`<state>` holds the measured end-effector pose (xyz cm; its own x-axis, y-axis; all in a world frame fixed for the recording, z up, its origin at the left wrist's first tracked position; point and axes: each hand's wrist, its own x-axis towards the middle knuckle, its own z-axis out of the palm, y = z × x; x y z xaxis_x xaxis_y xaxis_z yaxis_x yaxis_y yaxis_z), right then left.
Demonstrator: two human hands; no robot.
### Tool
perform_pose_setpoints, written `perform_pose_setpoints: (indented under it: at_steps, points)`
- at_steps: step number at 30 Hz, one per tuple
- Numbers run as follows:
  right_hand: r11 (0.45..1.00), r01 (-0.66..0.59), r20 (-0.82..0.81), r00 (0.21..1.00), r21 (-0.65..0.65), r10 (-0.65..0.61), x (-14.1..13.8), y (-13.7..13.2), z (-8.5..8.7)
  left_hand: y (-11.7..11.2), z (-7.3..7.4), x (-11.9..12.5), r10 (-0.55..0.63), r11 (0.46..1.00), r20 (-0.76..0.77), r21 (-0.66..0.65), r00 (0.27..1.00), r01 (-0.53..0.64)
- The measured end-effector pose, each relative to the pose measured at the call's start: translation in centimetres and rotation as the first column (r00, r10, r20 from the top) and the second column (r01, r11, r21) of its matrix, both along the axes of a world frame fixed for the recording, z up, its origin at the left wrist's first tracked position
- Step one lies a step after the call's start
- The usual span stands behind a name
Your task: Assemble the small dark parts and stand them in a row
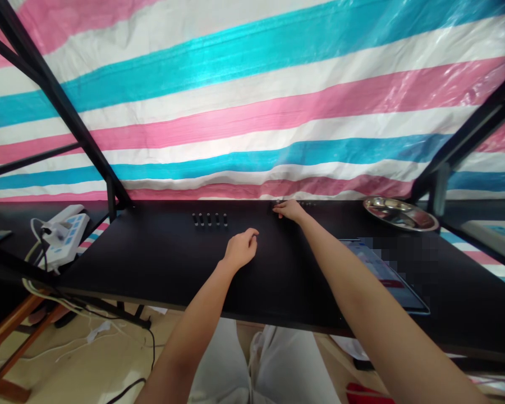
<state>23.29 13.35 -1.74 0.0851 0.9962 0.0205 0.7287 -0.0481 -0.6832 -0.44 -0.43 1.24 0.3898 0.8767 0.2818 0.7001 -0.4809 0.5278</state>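
My right hand [289,209] reaches to the back edge of the black table. Its fingers are pinched together by some small dark and shiny items [278,202], and what they grip is too small to make out. To the right of that hand lie several tiny shiny pieces [308,204] along the edge. My left hand [241,249] rests over the middle of the table with its fingers curled in; anything inside them is hidden. Several short black cylinders with silvery ends [209,219] stand in a row to the left, apart from both hands.
A round metal tray [399,215] sits at the back right of the black table [151,264]. A tablet-like screen [387,278] lies partly behind my right forearm. On the left are a white power strip [69,241] with cables and black metal frame bars [67,112]. Striped sheeting hangs behind.
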Motion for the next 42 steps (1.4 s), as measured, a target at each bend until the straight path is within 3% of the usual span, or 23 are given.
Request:
perform_pose_setpoints:
  at_steps: [17,23,29,33,38,42]
  points:
    - [1.0,-0.004,-0.082,0.997,-0.028,0.001,-0.4,-0.6,0.5,0.2,-0.4,-0.1,0.025,1.0,0.014,0.008,1.0,-0.025]
    - [0.999,0.019,-0.056,0.998,-0.033,-0.021,-0.5,-1.0,0.4,0.5,0.2,-0.6,0.309,0.95,-0.015,0.055,0.951,-0.307]
    - [0.979,0.109,0.093,0.988,0.17,-0.126,-1.9,-4.0,0.7,1.5,0.7,-1.9,0.474,0.881,-0.109,0.055,0.874,-0.47]
    - [0.922,0.249,-0.058,0.968,0.296,-0.243,-3.9,-7.6,1.7,2.1,0.4,-2.3,0.465,0.884,-0.151,0.022,0.872,-0.468]
    - [0.876,0.288,-0.365,0.92,0.386,-0.141,-6.6,-11.5,2.7,2.0,0.3,-2.1,0.446,0.893,-0.183,0.02,0.876,-0.45]
    - [0.901,0.269,-0.503,0.862,0.34,-0.068,-7.6,-13.0,2.1,1.7,0.3,-2.3,0.466,0.885,-0.091,0.046,0.88,-0.464]
